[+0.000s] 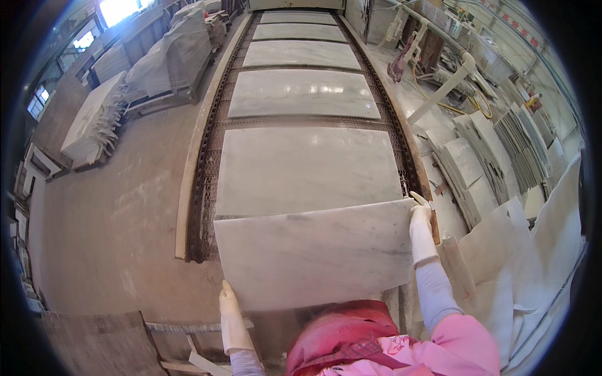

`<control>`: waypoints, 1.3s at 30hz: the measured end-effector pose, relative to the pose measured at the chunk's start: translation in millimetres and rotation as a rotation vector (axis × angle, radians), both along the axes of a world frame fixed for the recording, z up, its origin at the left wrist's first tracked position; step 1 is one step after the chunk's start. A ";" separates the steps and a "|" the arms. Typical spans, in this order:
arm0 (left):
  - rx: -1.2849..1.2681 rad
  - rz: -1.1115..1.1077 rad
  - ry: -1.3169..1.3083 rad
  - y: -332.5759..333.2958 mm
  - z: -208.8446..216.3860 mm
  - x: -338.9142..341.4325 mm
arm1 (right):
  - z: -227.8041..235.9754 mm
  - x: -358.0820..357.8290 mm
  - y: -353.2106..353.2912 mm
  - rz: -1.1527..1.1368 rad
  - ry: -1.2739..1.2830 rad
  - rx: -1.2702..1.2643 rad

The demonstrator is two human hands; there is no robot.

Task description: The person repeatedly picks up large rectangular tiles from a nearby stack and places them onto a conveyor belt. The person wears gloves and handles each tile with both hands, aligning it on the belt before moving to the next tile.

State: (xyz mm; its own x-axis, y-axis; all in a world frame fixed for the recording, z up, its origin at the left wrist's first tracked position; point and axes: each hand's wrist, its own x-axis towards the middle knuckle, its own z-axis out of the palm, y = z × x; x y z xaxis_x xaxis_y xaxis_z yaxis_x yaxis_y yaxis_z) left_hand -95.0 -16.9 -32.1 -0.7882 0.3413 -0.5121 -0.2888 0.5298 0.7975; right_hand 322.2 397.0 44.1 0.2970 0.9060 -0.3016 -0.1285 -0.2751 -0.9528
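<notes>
A white marble slab (313, 254) with faint grey veins lies in front of me, tilted, its far edge at the near end of the conveyor. My right hand (421, 213), in a cream rubber glove, grips its far right corner, thumb and fingers around the edge. Lower down, my left hand (229, 302), gloved alike, holds the slab's left edge near its front corner; some of its fingers are hidden. Just beyond, a second marble slab (307, 166) lies flat on the conveyor belt (212, 144).
Several more pale slabs (304, 93) lie in a row farther up the belt. Stacked stone panels (476, 150) lean at the right, beside a pale pipe (442, 89). Plastic-wrapped stacks (166, 62) stand at the far left. A brown board (100, 341) is at the lower left.
</notes>
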 end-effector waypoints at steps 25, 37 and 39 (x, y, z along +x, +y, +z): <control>-0.256 -0.194 0.177 7.2 -0.5 -16.4 | -65.5 70.5 -181.3 0.254 -0.906 -0.541; -0.373 -0.266 0.197 -16.7 5.5 -25.5 | -62.4 69.1 -205.2 0.281 -0.889 -0.555; -0.339 -0.237 0.177 -24.7 1.5 -26.5 | -62.4 70.0 -205.9 0.279 -0.883 -0.558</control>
State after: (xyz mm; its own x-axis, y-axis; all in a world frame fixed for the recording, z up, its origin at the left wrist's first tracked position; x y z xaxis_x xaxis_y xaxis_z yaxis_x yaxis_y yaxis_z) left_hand -121.5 -41.6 -30.6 -0.7941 0.3588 -0.4906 -0.0029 0.8049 0.5934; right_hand 392.2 191.1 -18.4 0.4165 0.7764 -0.4730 0.6766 -0.6122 -0.4092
